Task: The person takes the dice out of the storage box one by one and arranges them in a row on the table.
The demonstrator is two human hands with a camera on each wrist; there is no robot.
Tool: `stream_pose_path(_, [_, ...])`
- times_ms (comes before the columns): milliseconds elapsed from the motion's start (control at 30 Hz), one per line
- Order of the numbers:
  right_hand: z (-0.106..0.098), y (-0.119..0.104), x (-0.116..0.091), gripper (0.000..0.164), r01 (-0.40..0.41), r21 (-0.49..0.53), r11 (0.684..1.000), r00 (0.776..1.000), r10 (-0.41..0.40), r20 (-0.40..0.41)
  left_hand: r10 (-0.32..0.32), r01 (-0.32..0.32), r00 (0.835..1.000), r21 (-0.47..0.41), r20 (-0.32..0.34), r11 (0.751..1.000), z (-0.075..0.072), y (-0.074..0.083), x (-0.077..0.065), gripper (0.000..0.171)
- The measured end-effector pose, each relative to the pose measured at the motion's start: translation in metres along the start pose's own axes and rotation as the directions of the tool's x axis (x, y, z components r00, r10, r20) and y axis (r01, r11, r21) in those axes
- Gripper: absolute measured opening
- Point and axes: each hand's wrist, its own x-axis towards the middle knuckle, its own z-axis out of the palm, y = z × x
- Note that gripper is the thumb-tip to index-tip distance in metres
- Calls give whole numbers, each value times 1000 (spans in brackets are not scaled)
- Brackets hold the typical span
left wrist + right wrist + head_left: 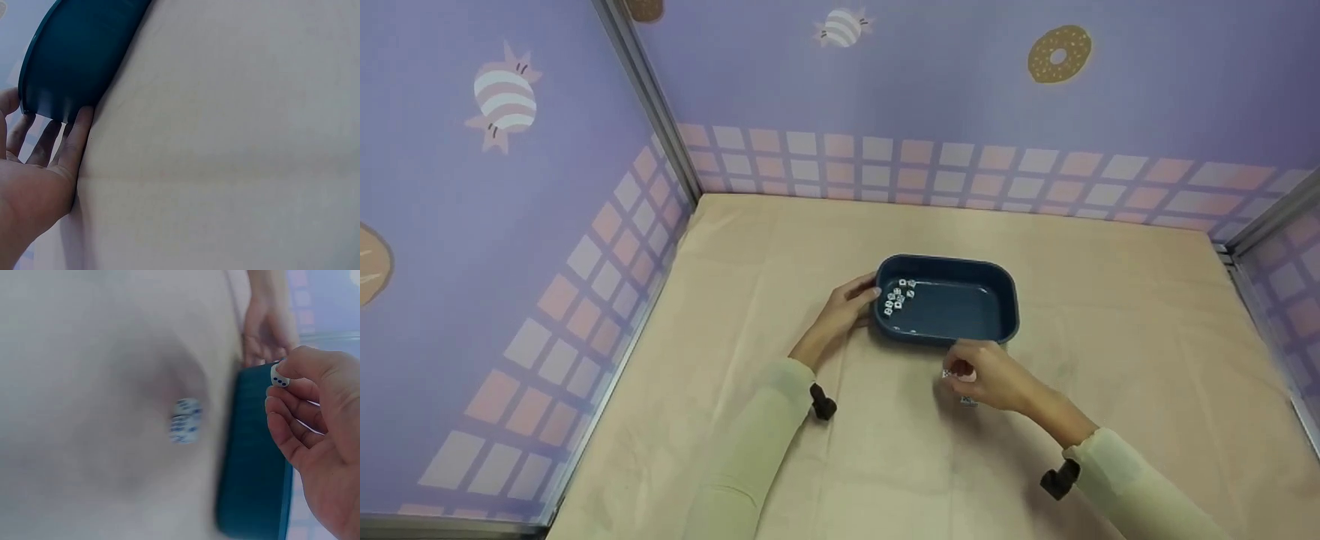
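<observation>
My right hand (990,373) pinches a small white die (279,377) with dark pips between thumb and index finger, the other fingers loosely curled. It is just in front of the near long side of a dark blue rectangular bin (945,260). More white dice (184,428) sit close together on the cloth below this hand, blurred in the right wrist view. At the bin's left end, my left hand (844,309) rests its thumb at the rim and its extended fingers against the outer wall (62,84). Several dice (898,297) lie inside the bin's left part.
A pale cloth covers the table (1110,315). Purple panels (945,90) with candy and doughnut pictures stand along the back and sides, joined by metal corner posts (656,97). A dark device (823,403) sits at each wrist.
</observation>
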Motion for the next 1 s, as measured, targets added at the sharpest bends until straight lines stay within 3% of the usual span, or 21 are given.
stream_pose_path(200, [19, 16, -20, 16, 17, -21, 1000, 1000, -18, -22, -36, 36, 999, -54, 3, 998, 1, -2, 0, 51])
stream_pose_path(533, [32, 25, -34, 12, 15, -27, 1000, 1000, -15, -15, -40, 40, 999, -53, 0, 998, 1, -4, 1, 51])
stream_pose_path(1000, [32, 25, -35, 13, -7, -38, 999, 1000, 7, 2, 4, -4, 1000, 58, -1, 998, -1, -2, 0, 52])
